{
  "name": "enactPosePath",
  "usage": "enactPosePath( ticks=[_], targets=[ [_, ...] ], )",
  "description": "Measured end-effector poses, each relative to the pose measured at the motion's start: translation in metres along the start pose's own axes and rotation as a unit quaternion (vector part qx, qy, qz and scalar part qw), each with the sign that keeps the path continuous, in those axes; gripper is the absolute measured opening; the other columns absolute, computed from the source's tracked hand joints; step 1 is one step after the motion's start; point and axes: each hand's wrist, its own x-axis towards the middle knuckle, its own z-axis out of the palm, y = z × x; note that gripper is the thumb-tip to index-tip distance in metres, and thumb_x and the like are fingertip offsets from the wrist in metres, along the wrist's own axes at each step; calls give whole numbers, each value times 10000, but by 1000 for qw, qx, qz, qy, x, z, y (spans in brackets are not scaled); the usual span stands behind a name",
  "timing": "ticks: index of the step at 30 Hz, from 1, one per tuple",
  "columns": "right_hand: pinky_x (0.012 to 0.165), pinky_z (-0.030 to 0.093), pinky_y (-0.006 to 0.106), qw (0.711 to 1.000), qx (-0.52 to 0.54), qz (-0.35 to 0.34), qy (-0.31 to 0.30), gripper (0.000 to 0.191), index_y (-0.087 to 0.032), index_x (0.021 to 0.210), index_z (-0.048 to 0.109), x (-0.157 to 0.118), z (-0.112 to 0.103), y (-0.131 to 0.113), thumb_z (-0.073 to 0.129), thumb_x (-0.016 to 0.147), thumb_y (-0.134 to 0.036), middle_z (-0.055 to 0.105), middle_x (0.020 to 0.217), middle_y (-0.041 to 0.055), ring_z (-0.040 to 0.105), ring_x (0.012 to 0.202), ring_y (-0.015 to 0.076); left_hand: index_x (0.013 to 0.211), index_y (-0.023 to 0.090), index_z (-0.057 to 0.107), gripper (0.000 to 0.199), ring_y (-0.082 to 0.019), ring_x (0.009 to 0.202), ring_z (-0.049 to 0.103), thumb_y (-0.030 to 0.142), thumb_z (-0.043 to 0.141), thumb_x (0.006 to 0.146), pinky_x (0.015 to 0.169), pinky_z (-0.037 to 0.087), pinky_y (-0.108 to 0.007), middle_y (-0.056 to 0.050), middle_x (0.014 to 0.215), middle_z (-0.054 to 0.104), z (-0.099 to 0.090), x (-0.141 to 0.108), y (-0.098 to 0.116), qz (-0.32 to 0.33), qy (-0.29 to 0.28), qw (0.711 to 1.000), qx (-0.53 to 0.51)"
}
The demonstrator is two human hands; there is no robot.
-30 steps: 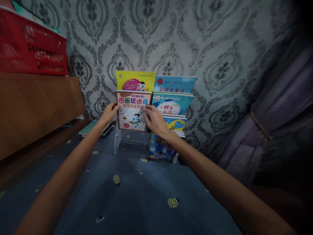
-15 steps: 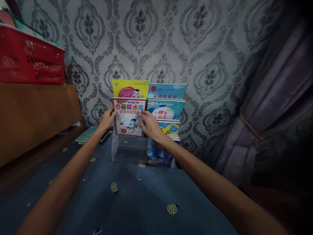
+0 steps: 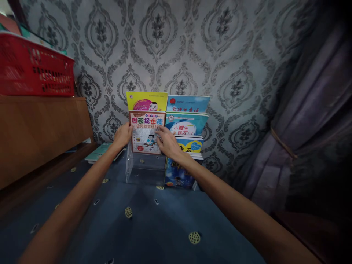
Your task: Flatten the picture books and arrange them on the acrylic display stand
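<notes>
A brown-bordered picture book [image 3: 145, 139] with colourful Chinese lettering stands upright on a tier of a clear acrylic book stand [image 3: 128, 170]. My left hand [image 3: 123, 135] is closed at its left edge, the fingertips partly hidden. On the right edge my right hand [image 3: 168, 142] grips the cover, fingers on the front. Behind it rises a yellow book [image 3: 147, 97]. To the right stand a light blue book [image 3: 188, 104], a teal book [image 3: 189, 123], a blue and yellow book [image 3: 195, 145] and a dark blue book [image 3: 180, 178], partly covered by my right hand and forearm.
Green-covered books [image 3: 100, 151] lie flat left of the stand. A red basket [image 3: 35, 66] sits on a brown wooden cabinet [image 3: 44, 135] at the left. Dark patterned cloth [image 3: 154, 231] covers the surface. A tied curtain [image 3: 275, 165] hangs at the right against patterned wallpaper.
The picture book has shifted slightly to the right on its tier, with both my hands still at its sides. The whole view has dropped a little in the frame.
</notes>
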Motion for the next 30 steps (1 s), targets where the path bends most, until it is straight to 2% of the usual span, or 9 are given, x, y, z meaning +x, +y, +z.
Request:
enactPosePath(
  ticks=[5, 10, 19, 26, 30],
  targets=[
    [1119, 473, 514, 1000, -7, 1, -9, 362, -82, 1186, 701, 0, -3, -2, 477, 906, -132, 579, 1408, 237, 572, 1316, 340, 913, 202, 606, 279, -329, 1016, 665, 333, 369, 981, 907, 478, -420, -167, 988, 719, -1, -1, -2, 3, -13, 1000, 13],
    [1106, 485, 514, 1000, 0, 5, -4, 345, -122, 1169, 712, -1, -7, -5, 498, 897, -117, 600, 1396, 202, 587, 1296, 326, 921, 188, 603, 318, -320, 998, 663, 353, 340, 990, 896, 492, -423, -169, 992, 719, -2, -2, -3, 8, -21, 1000, 15],
    [1152, 443, 449, 1000, -2, 20, -21, 361, -85, 1194, 701, 1, -8, -6, 487, 906, -118, 583, 1410, 210, 560, 1334, 308, 974, 170, 620, 336, -304, 1024, 670, 347, 337, 997, 912, 502, -402, -160, 1029, 726, -3, -3, -1, 3, -31, 999, 32],
    [1159, 428, 478, 999, 3, 21, -24, 342, -87, 1176, 704, 3, -7, -7, 492, 908, -105, 569, 1436, 227, 551, 1349, 317, 985, 158, 621, 330, -316, 1019, 680, 325, 337, 995, 897, 508, -409, -171, 1030, 728, -2, 0, 0, -8, -35, 998, 53],
    [1163, 425, 433, 998, -11, 33, -44, 350, -67, 1186, 699, 5, -8, -9, 486, 910, -101, 555, 1447, 231, 552, 1352, 308, 992, 159, 620, 329, -316, 1040, 676, 315, 330, 992, 915, 504, -415, -172, 1046, 727, -1, 1, 1, -4, -30, 998, 63]
  ],
)
